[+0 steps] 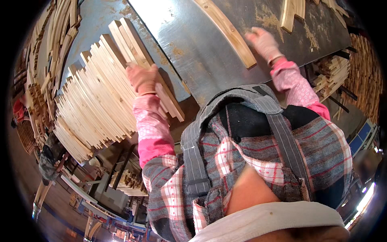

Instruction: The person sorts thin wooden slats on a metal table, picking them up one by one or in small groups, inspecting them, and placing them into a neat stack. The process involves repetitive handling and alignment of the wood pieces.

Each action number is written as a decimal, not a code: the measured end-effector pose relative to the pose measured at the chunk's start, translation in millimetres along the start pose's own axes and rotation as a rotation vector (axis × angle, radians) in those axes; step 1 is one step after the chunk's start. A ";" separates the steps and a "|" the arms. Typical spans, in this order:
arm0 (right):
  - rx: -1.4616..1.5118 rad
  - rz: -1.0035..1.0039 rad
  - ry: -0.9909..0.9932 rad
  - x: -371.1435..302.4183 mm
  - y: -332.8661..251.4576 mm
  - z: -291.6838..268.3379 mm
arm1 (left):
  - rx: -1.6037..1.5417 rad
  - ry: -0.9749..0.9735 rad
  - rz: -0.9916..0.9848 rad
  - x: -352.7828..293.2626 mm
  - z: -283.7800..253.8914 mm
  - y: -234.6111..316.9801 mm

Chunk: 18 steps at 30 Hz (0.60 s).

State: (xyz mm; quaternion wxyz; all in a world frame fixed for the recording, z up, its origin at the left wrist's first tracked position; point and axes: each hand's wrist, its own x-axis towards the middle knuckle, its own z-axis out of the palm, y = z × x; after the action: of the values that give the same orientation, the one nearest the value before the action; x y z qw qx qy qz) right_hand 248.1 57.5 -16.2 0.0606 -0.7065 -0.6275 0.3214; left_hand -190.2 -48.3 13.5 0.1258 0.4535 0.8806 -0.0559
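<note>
My left hand (pixel 142 79), in a pinkish work glove, is closed over the wooden strips at the right end of a long row. The outermost wooden strip (pixel 135 40) runs beneath it, and its fingers reach over the neighbouring pieces. The row of pale wooden strips (pixel 94 90) lies side by side on the metal table. My right hand (pixel 265 43), also gloved and slightly blurred, is raised above the table with its fingers bent loosely and nothing visible in them. Just left of its fingertips, a single wooden board (pixel 229 32) lies apart from the row.
Short wooden pieces (pixel 288 16) lie on the dark metal tabletop (pixel 201 52) at the far right. Sawdust is scattered there. Stacked strips (pixel 365 76) stand beyond the right edge, with more piled lumber (pixel 54 36) at left. Another person (pixel 49 159) is at the lower left.
</note>
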 end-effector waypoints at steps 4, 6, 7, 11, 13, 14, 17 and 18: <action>-0.530 0.079 -0.224 -55.4 -75.7 13.4 | 0.098 0.168 0.105 -15.6 -3.2 0.4; -0.273 0.009 -0.222 -48.5 -58.4 3.6 | 0.011 0.220 0.039 -7.4 4.8 -10.0; -0.131 -0.056 -0.247 -40.4 -36.6 0.6 | -0.021 0.219 0.024 -2.1 5.7 -7.3; 0.309 -0.123 -0.514 -33.0 -64.7 -25.4 | -0.261 0.491 0.242 13.8 1.2 -6.6; 0.384 -0.147 -0.573 -41.1 -91.2 -31.2 | -0.357 0.629 0.404 19.2 -16.4 12.7; 0.347 -0.208 -0.603 -46.1 -105.5 -33.6 | -0.383 0.677 0.455 20.3 -27.5 20.1; 0.427 -0.269 -0.820 -63.5 -158.8 -34.9 | -0.332 0.834 0.613 41.2 -27.9 14.6; 0.407 -0.246 -0.859 -67.8 -174.7 -43.3 | -0.198 0.662 0.542 38.8 -46.2 23.0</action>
State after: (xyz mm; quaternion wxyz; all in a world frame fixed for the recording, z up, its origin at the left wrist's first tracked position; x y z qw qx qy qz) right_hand 122.5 44.3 128.9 -0.0294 -0.4044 -0.5992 0.6903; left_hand -201.0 5.4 47.7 -0.1103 0.6472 0.7238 0.2124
